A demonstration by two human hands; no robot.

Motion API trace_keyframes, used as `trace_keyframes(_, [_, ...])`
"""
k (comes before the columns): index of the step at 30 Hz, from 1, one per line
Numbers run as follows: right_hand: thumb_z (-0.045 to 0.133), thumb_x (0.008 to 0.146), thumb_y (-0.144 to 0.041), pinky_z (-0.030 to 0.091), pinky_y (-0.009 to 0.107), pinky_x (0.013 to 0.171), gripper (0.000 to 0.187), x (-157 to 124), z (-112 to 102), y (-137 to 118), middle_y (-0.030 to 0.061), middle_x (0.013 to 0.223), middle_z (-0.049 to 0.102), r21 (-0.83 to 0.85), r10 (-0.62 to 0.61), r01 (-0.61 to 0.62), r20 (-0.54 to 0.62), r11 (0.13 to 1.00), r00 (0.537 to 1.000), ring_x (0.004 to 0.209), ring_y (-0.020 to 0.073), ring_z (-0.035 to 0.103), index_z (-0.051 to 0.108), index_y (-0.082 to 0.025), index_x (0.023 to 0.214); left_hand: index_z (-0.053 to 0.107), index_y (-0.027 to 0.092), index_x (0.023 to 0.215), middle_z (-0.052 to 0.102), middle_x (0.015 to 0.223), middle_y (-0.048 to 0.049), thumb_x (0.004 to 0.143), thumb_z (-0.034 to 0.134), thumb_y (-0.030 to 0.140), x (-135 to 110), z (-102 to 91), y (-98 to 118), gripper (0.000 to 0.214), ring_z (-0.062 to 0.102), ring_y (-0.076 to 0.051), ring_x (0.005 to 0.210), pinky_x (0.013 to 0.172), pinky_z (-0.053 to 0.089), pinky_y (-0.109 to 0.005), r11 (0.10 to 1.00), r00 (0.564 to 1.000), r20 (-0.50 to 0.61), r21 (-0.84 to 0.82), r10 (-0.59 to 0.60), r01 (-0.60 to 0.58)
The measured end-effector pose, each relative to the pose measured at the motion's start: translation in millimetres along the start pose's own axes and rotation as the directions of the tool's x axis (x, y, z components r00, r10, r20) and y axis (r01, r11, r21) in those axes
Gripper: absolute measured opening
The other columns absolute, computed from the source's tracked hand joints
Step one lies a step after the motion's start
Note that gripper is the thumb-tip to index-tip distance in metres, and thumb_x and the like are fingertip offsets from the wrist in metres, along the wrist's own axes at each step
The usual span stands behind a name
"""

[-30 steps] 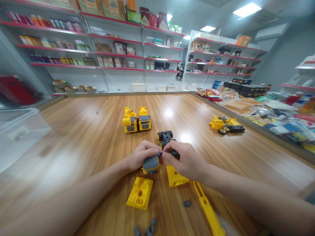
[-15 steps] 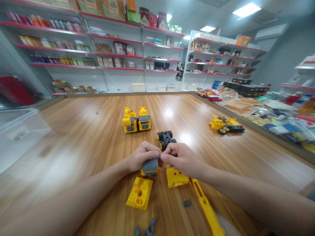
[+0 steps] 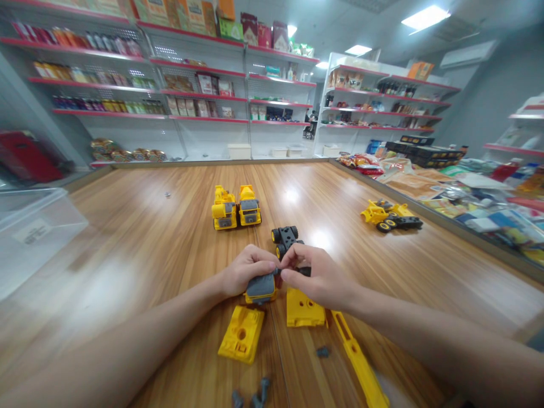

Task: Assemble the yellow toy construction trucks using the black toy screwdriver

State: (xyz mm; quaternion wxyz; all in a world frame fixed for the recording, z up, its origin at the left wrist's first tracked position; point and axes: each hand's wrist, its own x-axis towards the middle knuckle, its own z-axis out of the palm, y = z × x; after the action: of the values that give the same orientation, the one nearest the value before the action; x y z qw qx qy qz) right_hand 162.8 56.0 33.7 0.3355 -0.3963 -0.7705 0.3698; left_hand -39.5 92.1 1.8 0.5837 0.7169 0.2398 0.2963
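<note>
My left hand point(image 3: 244, 272) is closed round a grey and yellow toy cab point(image 3: 260, 289), held just above the wooden table point(image 3: 140, 238). My right hand point(image 3: 317, 277) pinches a small dark piece against the cab's right side; I cannot make out what the piece is. A black wheeled chassis point(image 3: 285, 238) lies just beyond my right hand. Below the hands lie a yellow panel point(image 3: 241, 334), a second yellow panel point(image 3: 304, 309) and a long yellow arm point(image 3: 359, 362).
Two yellow toy trucks point(image 3: 236, 207) stand side by side farther back. Another yellow vehicle point(image 3: 389, 215) sits at the right. Grey screws point(image 3: 253, 396) and one more point(image 3: 322, 352) lie near me. A clear plastic bin point(image 3: 29, 232) stands at the left. Shop shelves line the back.
My right hand's fingers have shifted slightly at the cab's side, and the yellow panel under that hand has turned a little. The left hand keeps the cab almost still.
</note>
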Motion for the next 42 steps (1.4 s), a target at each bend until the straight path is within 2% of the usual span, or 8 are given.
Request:
trace_keyframes(3, [0.062, 0.079, -0.015, 0.047, 0.027, 0.071, 0.008, -2.0, -3.2, 0.3, 0.0033, 0.083, 0.065, -0.180, -0.205, 0.194, -0.043, 0.964, 0.978, 0.078, 0.0147, 0.061, 0.063, -0.017, 0.087, 0.069, 0.007, 0.072, 0.061, 0.062, -0.0053, 0.086, 0.053, 0.039, -0.7, -1.1, -2.3, 0.039, 0.051, -0.012, 0.056, 0.051, 0.037, -0.022, 1.000, 1.000, -0.012, 0.008, -0.018, 0.018])
trace_keyframes(6, [0.062, 0.081, -0.016, 0.046, 0.028, 0.071, 0.006, -2.3, -5.2, 1.9, 0.0041, 0.084, 0.065, -0.286, -0.310, 0.285, -0.043, 0.915, 0.950, 0.079, 0.0156, 0.061, 0.065, -0.017, 0.086, 0.069, 0.006, 0.074, 0.063, 0.066, -0.0077, 0.087, 0.053, 0.040, -0.7, -2.2, -2.9, 0.040, 0.054, -0.014, 0.058, 0.053, 0.040, -0.024, 0.999, 0.999, -0.016, 0.018, -0.032, 0.032])
trace_keyframes(9, [0.061, 0.085, -0.019, 0.046, 0.027, 0.069, 0.008, -2.2, -4.9, 3.3, 0.0039, 0.084, 0.068, -0.301, -0.288, 0.267, -0.026, 0.915, 0.957, 0.077, 0.0149, 0.062, 0.067, -0.017, 0.090, 0.069, 0.006, 0.074, 0.064, 0.067, -0.0084, 0.087, 0.052, 0.040, -0.3, -2.4, -1.9, 0.039, 0.055, -0.015, 0.059, 0.054, 0.040, -0.024, 1.000, 0.999, -0.016, 0.005, -0.031, 0.031])
trace_keyframes(15, [0.055, 0.091, -0.023, 0.044, 0.025, 0.065, 0.015, -2.1, -3.6, 2.0, 0.0012, 0.080, 0.070, -0.288, -0.135, 0.133, 0.016, 0.948, 0.991, 0.071, 0.0129, 0.062, 0.069, -0.018, 0.091, 0.069, 0.006, 0.073, 0.063, 0.065, -0.0074, 0.086, 0.054, 0.039, 0.1, -1.1, 0.9, 0.038, 0.054, -0.014, 0.058, 0.053, 0.039, -0.023, 0.999, 0.999, -0.015, -0.001, -0.038, 0.038])
trace_keyframes(23, [0.052, 0.092, -0.021, 0.039, 0.023, 0.059, 0.014, -2.2, -4.9, -0.6, 0.0023, 0.077, 0.068, -0.376, -0.172, 0.186, 0.070, 0.908, 0.983, 0.063, 0.0116, 0.058, 0.065, -0.017, 0.093, 0.070, 0.005, 0.076, 0.064, 0.066, -0.0088, 0.086, 0.053, 0.041, -1.7, -0.8, -0.7, 0.041, 0.054, -0.015, 0.058, 0.053, 0.040, -0.024, 0.998, 0.998, -0.010, 0.000, -0.060, 0.060])
trace_keyframes(29, [0.053, 0.091, -0.023, 0.041, 0.023, 0.058, 0.013, -2.0, -4.7, 0.4, 0.0021, 0.076, 0.069, -0.241, -0.062, 0.079, 0.077, 0.967, 0.995, 0.065, 0.0122, 0.060, 0.064, -0.017, 0.087, 0.071, 0.006, 0.075, 0.063, 0.066, -0.0083, 0.085, 0.055, 0.042, -0.4, -1.6, -0.6, 0.041, 0.054, -0.015, 0.059, 0.054, 0.039, -0.023, 0.999, 0.999, 0.014, 0.022, -0.030, 0.030])
trace_keyframes(36, [0.054, 0.089, -0.019, 0.045, 0.026, 0.065, 0.010, -2.1, -4.2, 2.3, 0.0026, 0.081, 0.068, -0.259, -0.151, 0.156, 0.039, 0.953, 0.988, 0.071, 0.0141, 0.062, 0.064, -0.018, 0.091, 0.071, 0.006, 0.078, 0.064, 0.069, -0.0081, 0.085, 0.055, 0.042, -0.4, -1.7, -0.9, 0.040, 0.053, -0.015, 0.060, 0.054, 0.040, -0.023, 0.999, 0.999, -0.012, 0.016, -0.034, 0.034])
trace_keyframes(42, [0.062, 0.081, -0.015, 0.046, 0.028, 0.073, 0.007, -1.1, -5.2, 3.3, 0.0047, 0.086, 0.063, -0.326, -0.318, 0.297, -0.012, 0.898, 0.948, 0.081, 0.0161, 0.060, 0.062, -0.016, 0.088, 0.067, 0.007, 0.075, 0.059, 0.065, -0.0047, 0.084, 0.055, 0.041, -0.1, -1.4, -0.3, 0.037, 0.049, -0.014, 0.060, 0.055, 0.037, -0.023, 0.999, 1.000, -0.008, 0.020, -0.025, 0.025])
